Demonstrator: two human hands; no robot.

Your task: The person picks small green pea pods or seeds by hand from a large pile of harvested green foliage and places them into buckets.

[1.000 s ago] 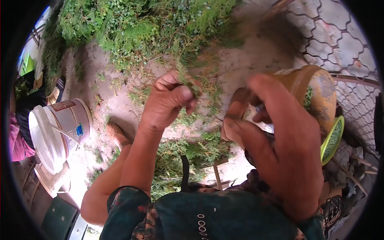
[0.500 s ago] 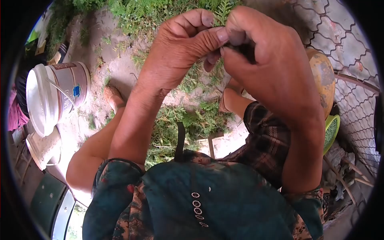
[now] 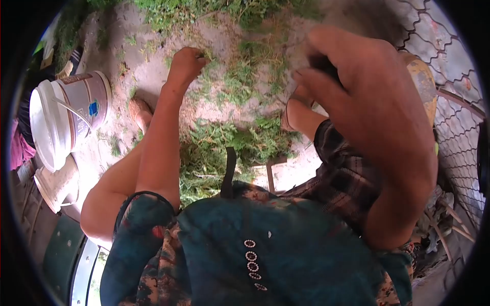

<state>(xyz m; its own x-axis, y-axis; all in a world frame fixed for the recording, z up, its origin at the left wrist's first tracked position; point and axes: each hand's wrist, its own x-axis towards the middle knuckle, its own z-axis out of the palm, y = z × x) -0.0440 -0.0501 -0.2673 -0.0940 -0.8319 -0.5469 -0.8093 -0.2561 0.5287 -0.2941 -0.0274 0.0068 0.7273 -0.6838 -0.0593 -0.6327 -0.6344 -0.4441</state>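
The left hand is drawn narrow, its fingers curled over the ground well away from the body, and whether it holds anything I cannot tell; the right hand, much nearer the camera, curves inward with a dark gap between its thumb and bent fingers, the tips blurred, so I cannot tell whether anything sits in its grasp; the two hands are well apart, and loose green sprigs lie scattered on the bare ground between and beyond them; a thicker heap of cut greenery lies nearer the body, between the person's legs, and a leafy pile runs along the top edge of the view; the left foot wears a tan shoe, plaid cloth covers part of the right leg, and a teal shirt with a row of small rings fills the foreground; to the left a white bucket with a blue patch stands near a smaller pale container, pink fabric beside them; to the right a yellow bucket shows partly behind the right arm, next to grey paving.
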